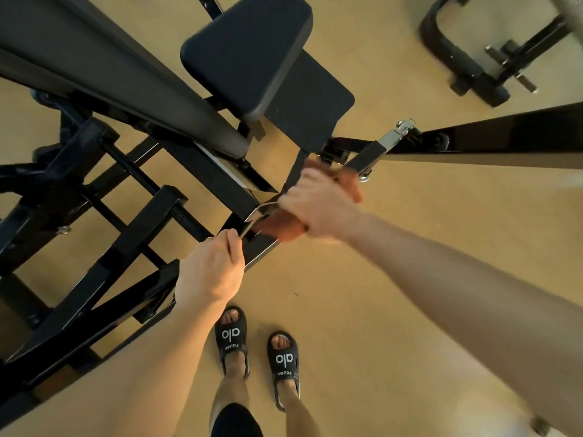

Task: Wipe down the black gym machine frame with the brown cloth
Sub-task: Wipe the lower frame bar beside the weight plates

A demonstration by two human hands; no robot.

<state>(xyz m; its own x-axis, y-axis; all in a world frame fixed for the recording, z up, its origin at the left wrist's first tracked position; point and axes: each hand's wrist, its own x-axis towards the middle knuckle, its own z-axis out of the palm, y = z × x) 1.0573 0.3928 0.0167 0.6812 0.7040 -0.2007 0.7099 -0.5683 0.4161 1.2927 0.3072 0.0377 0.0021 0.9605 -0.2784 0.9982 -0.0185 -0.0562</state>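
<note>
The black gym machine frame (104, 266) fills the left and centre, its square tubes meeting at a joint near the middle. My right hand (318, 206) grips the brown cloth (277, 227) and presses it against the frame at that joint; the hand is blurred and covers most of the cloth. Just below and to the left, my left hand (211, 272) curls its fingers round the edge of a frame tube, thumb on top.
A black padded seat (249, 55) and pad sit above the joint. A long black bar (492, 137) runs off to the right. Another black machine base (473, 58) stands at top right. My sandalled feet (255, 348) stand on the tan floor below.
</note>
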